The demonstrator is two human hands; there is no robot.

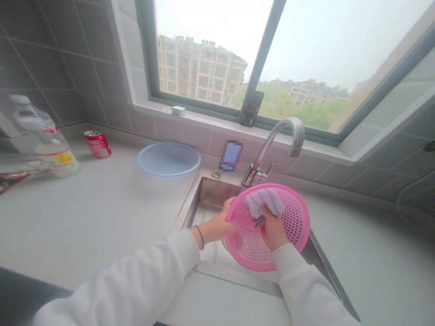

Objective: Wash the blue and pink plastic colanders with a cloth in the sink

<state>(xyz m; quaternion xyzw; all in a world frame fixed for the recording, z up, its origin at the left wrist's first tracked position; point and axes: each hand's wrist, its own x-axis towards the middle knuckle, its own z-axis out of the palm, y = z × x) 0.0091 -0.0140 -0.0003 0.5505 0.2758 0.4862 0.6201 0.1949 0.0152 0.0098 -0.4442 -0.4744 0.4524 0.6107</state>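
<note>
**Wiping the pink colander over the sink**

Your left hand [222, 224] is clenched on the near-left rim of the pink colander [299, 217], which hangs tilted on edge above the sink [210, 190], its open side turned toward you. Your right hand [273, 231] is inside the bowl, closed around a bunched purple-and-white cloth [263, 201] that presses against the upper mesh.

To do this well, let the left hand do the bracing: grip the rim firmly so the bowl does not twist when the cloth pushes on it. Thin plastic mesh like this probably flexes, so use moderate pressure, not a hard scrub. Work the cloth in short overlapping arcs from the rim down toward the centre, then turn the colander a little with the left hand to bring fresh mesh under the cloth. Spread the cloth flatter under your fingers; a tight wad touches only a small patch and may skip the holes.

Hold the bowl low over the basin, below the faucet [272, 140], so any drips fall into the sink and not onto the counter [102, 213]. The blue colander [170, 159] stands well apart on the left, out of your way.
</note>
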